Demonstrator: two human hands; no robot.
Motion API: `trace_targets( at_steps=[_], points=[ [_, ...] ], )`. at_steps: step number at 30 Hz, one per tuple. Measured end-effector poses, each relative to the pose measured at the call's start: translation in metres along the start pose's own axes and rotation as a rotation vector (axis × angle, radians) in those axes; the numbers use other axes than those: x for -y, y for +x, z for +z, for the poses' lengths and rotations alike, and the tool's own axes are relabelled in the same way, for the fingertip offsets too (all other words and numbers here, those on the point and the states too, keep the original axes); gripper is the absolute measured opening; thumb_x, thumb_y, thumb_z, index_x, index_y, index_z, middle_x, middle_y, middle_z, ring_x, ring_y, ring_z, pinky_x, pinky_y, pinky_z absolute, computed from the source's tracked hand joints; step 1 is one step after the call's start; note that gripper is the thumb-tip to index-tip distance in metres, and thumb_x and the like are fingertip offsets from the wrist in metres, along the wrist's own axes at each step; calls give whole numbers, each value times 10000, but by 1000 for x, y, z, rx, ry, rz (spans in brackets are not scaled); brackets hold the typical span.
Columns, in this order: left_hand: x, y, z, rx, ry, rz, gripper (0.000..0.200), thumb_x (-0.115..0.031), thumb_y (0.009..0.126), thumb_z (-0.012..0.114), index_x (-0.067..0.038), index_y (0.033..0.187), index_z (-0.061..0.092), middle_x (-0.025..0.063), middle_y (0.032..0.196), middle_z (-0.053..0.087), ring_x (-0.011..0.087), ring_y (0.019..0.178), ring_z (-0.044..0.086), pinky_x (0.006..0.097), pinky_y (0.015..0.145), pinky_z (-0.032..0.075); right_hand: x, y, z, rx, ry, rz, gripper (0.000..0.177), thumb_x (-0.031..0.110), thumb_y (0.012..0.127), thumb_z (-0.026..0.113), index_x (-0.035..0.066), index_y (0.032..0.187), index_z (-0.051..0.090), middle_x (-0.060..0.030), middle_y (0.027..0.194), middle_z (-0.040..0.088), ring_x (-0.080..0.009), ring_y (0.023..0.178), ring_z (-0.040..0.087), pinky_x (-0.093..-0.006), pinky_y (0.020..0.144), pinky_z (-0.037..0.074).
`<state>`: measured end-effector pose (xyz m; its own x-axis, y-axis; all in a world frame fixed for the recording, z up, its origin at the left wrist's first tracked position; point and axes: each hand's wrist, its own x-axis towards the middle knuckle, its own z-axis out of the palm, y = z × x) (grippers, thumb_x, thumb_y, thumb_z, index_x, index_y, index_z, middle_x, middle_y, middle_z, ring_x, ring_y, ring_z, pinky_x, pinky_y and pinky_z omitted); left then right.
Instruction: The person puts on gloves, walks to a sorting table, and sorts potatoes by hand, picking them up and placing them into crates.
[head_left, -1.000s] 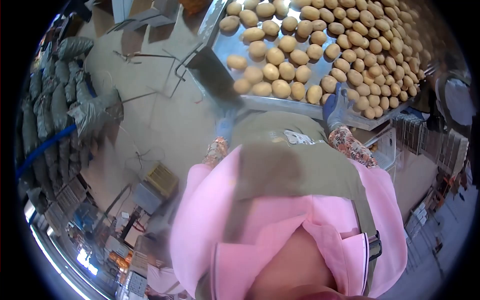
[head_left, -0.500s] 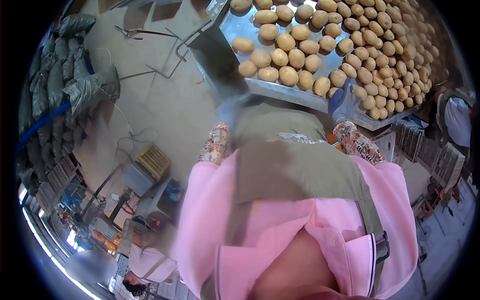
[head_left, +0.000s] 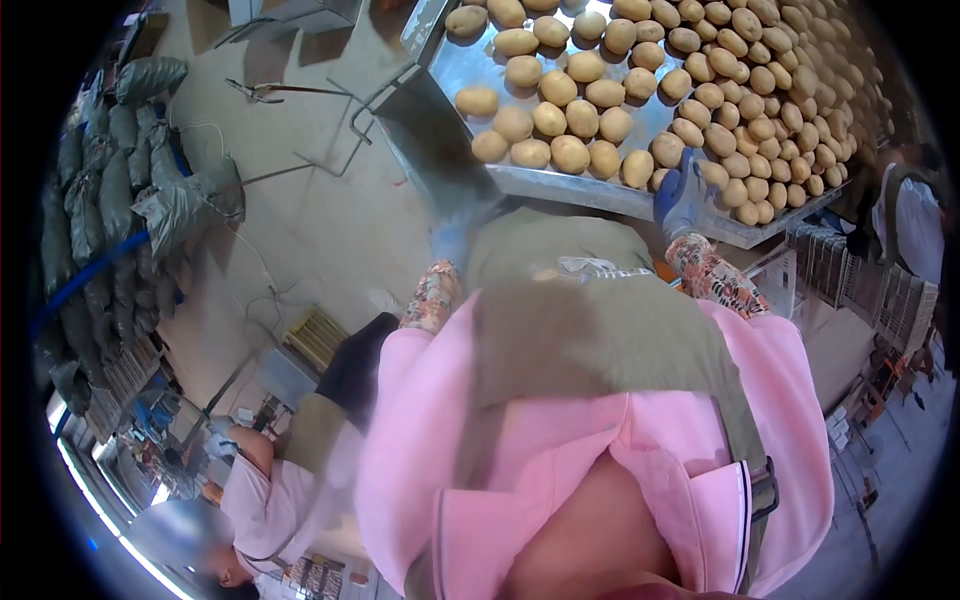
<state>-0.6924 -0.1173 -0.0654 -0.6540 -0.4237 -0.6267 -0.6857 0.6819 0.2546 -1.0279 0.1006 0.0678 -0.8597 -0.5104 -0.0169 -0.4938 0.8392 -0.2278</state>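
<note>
A metal sorting tray (head_left: 575, 190) piled with potatoes (head_left: 570, 154) stands in front of me. My right hand (head_left: 684, 195), in a blue and grey glove, rests at the tray's near edge beside the potatoes. Its visible fingers are stretched upward over the rim, and I see no potato in it. Below the tray's left corner is my left hand (head_left: 451, 241), also in a bluish glove. It is smeared by motion and partly hidden behind my apron (head_left: 600, 330), so its fingers do not show clearly.
Filled sacks (head_left: 90, 200) are stacked at the far left. Metal rods (head_left: 300, 160) and a yellow crate (head_left: 315, 338) are on the left side. A co-worker in pink (head_left: 270, 500) is at lower left, another person (head_left: 908, 225) at right near stacked crates (head_left: 870, 285).
The co-worker at lower left has come closer and into fuller view. The tray and potatoes have shifted slightly left in view. My right hand stays at the rim; my left hand has dropped slightly.
</note>
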Motion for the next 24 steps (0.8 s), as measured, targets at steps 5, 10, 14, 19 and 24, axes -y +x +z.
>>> trace_targets(
  at_steps=[5,10,14,19,24],
  points=[
    [-4,14,-55,-26,-306,-14,529,-239,873,579,-81,1359,443,186,1286,538,360,1133,553,428,923,469,-13,3,14,-32,82,-6,519,292,923,389,85,1399,410,-219,1258,544,-387,1202,475,-527,1069,216],
    [-31,40,-107,-391,-889,56,595,-250,864,620,-47,1384,412,252,1261,545,348,1123,579,383,929,460,-9,10,35,22,68,200,628,402,858,520,116,1405,401,-226,1254,537,-401,1193,470,-605,1074,170],
    [-70,59,-138,-249,-845,101,655,-312,839,649,-44,1384,404,265,1232,557,375,1140,556,411,950,447,36,6,57,-83,120,13,623,388,858,572,175,1418,401,-303,1425,305,-481,1312,306,-533,1099,209],
    [-74,73,-137,-279,-787,88,579,-274,822,667,-110,1339,465,218,1190,589,371,1129,554,427,943,454,40,42,21,126,325,-411,363,265,875,575,173,1226,593,-192,1363,470,-393,1285,399,-502,1082,269],
    [-83,56,-163,-257,-538,27,554,-224,791,712,-118,1299,518,181,1231,576,326,1121,570,403,941,459,8,64,15,-41,361,-187,323,222,875,576,152,1188,612,-147,1278,550,-368,1235,452,-482,1062,305]
  ],
)
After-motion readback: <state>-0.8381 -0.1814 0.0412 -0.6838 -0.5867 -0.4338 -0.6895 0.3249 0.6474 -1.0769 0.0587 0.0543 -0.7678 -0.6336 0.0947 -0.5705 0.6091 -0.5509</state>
